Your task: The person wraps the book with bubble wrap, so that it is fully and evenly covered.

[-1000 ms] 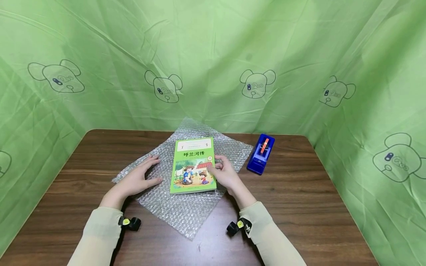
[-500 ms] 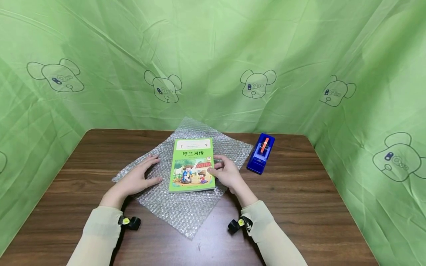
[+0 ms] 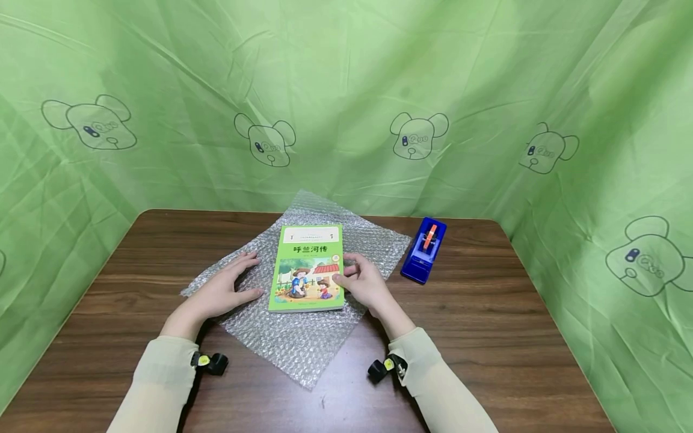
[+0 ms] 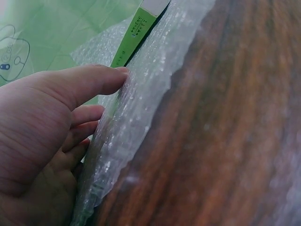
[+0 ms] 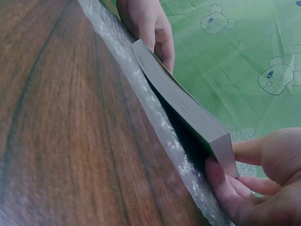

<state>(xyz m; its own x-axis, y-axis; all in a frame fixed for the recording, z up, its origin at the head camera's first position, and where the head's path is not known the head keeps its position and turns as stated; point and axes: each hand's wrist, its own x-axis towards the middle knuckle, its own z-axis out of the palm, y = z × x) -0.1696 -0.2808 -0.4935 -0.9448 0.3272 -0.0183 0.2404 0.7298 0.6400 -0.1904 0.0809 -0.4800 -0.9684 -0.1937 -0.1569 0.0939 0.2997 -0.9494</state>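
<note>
A green book [image 3: 308, 269] with a picture of two people in hats on its cover is over a sheet of bubble wrap [image 3: 303, 343]. My right hand [image 3: 368, 285] pinches the book's right edge, thumb on the cover and fingers beneath. In the right wrist view the page block [image 5: 188, 108] shows, its near side raised off the wrap. My left hand [image 3: 219, 291] rests on the left part of the bubble wrap, fingers spread and relaxed, apart from the book. The left wrist view shows its thumb and fingers [image 4: 99, 84] against the wrap, with the book's green spine [image 4: 134, 35] beyond.
A blue tape dispenser-like device [image 3: 425, 251] with an orange-red part stands to the right of the wrap. The brown wooden table [image 3: 487, 337] is bounded at the back and sides by green cloth [image 3: 346, 90] with printed bear heads.
My right hand has moved the book slightly to the left over the bubble wrap. My left hand has stayed nearly in place.
</note>
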